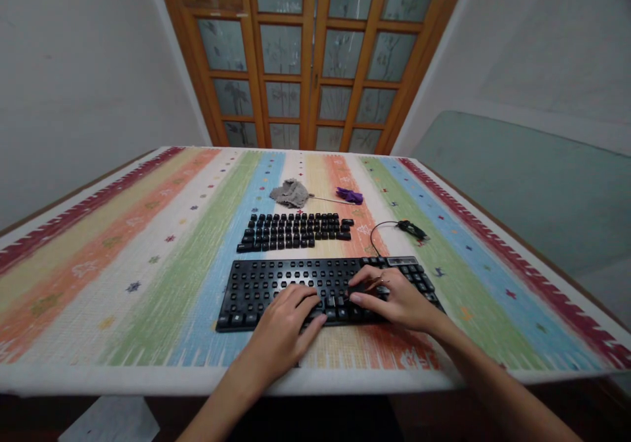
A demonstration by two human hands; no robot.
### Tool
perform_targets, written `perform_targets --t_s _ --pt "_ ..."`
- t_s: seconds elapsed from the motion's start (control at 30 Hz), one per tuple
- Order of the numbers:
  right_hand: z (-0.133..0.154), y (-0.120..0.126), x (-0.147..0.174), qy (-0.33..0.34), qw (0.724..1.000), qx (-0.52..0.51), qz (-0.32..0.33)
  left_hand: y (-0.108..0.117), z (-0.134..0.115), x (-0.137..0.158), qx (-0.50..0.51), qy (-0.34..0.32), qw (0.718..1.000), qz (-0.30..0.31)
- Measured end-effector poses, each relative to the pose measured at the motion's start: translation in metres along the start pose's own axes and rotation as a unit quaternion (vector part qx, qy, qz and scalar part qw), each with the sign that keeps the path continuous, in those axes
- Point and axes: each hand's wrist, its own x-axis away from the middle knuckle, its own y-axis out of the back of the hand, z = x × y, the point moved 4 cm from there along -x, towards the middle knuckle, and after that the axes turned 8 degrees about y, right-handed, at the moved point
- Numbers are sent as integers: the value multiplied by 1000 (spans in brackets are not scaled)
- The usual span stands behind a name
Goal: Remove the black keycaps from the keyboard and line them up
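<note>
A black keyboard [290, 291] lies in front of me, with many of its keycaps off and the bare key posts showing on the left and middle. My left hand [288, 317] rests on its lower middle, fingers stretched out and holding nothing. Over the right part of the key field, my right hand [389, 297] pinches a small black piece, apparently a keycap [359, 289], between thumb and fingers. Something thin, like a wire, shows beside those fingers, but I cannot make it out. Behind the keyboard, loose black keycaps [276, 231] stand in rows.
A grey cloth [290, 193] and a purple cloth-like thing [350, 195] lie farther back, with a thin rod between them. The keyboard's bundled cable [412, 229] is at the right. A striped tablecloth [162, 284] covers the table; wooden glazed doors [308, 47] stand beyond.
</note>
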Motion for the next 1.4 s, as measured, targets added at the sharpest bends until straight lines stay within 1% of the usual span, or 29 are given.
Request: perform_targets --t_s 0.17,0.27,0.37,0.43,0.57,0.67,0.77,0.9,1.07,1.23,1.3,1.4 --pt "-1 -5 -1 21 999 6 -29 -7 -1 3 -25 -3 999 -40" --pt "3 -9 -3 34 999 11 -36 -7 -1 4 -26 -1 999 -46" --pt "11 -15 -6 61 998 22 -28 -7 0 4 -23 1 999 -49" --pt "17 -19 -10 76 996 45 -16 -7 0 4 -22 -1 999 -48" --pt "27 -24 -17 88 988 126 23 -8 0 4 -22 1 999 -36" --pt "31 -26 -21 92 983 155 47 -8 0 4 -24 1 999 -26" --pt "31 -27 -20 98 981 162 38 -7 -1 3 -27 1 999 -20" --pt "26 -30 -17 90 980 175 19 -5 -2 2 -28 0 999 -18" --pt "24 -25 -17 83 986 146 19 -4 -3 1 -39 -3 999 -14" --pt "22 -17 -21 76 992 90 41 -3 -4 1 -50 -6 999 -14" --pt "21 -15 -23 81 992 81 51 -4 -4 2 -53 -6 999 -12" --pt "22 -16 -24 103 987 93 78 -4 -3 2 -53 -5 999 -8"
